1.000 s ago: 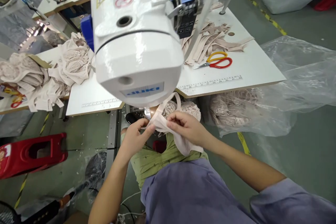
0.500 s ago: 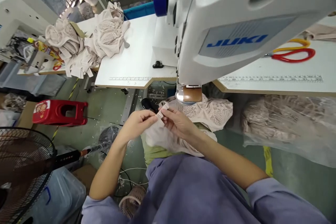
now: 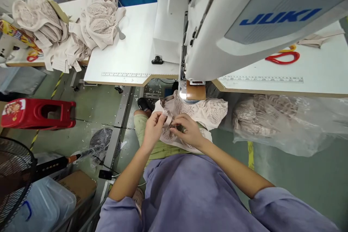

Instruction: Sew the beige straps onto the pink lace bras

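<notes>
A beige lace garment [image 3: 213,112] lies across my lap below the head of a white sewing machine [image 3: 217,58]. My left hand [image 3: 154,128] pinches a pale edge of this garment between thumb and fingers, left of the machine's needle end. Just to the right, my right hand [image 3: 189,130] is at the garment's looped band, its thumb and index finger apart and bent. Whether those fingertips touch the fabric I cannot tell. Part of the lace is hidden behind both hands.
Beige lace garments [image 3: 102,18] are piled on the left table. Red-handled scissors [image 3: 284,58] rest on the white tabletop [image 3: 244,84] at right. A plastic bag of garments [image 3: 261,119] is below its edge. A red stool [image 3: 38,113] and a fan [image 3: 13,177] stand at left.
Both hands held a small white label between them before; now they are apart, the left pinching the garment's edge and the right with fingers loosened. The camera view has shifted.
</notes>
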The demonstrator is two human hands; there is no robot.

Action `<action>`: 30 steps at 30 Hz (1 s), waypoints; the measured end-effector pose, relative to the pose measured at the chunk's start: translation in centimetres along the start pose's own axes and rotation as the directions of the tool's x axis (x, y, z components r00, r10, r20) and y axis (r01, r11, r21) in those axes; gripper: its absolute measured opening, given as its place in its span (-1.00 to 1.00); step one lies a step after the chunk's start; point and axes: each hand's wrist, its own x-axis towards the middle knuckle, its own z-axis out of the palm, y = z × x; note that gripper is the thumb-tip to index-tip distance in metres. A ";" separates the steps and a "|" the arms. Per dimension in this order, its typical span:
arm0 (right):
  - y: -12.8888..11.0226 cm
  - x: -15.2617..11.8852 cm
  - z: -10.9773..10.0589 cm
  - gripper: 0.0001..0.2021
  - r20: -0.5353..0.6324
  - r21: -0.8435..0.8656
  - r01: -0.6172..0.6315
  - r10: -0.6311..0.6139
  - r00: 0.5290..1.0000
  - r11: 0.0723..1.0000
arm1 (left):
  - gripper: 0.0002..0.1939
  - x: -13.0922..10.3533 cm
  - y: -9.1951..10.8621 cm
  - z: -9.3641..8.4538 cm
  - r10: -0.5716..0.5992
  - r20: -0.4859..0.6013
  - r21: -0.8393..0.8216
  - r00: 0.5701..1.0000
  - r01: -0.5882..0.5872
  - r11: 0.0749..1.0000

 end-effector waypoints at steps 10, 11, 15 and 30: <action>-1.7 2.5 -1.6 -0.77 -0.031 -0.085 -0.034 0.031 0.999 0.996 | -0.63 -1.9 3.5 -0.2 -0.118 0.150 -0.117 0.982 0.136 0.984; -1.6 2.4 -1.6 -0.79 -0.048 -0.100 -0.012 0.007 0.999 0.995 | -0.64 -1.8 3.5 -0.2 -0.132 0.172 -0.116 0.976 0.153 0.981; -1.0 1.8 -1.8 -0.81 -0.117 -0.210 0.102 -0.129 0.985 0.972 | -0.70 -0.9 2.7 0.0 -0.118 0.169 -0.027 0.979 0.124 0.992; 3.4 1.8 -5.1 -0.79 0.029 -0.266 0.247 -0.248 0.968 0.932 | -0.51 2.0 3.3 3.7 -0.028 0.136 0.311 0.990 -0.015 0.950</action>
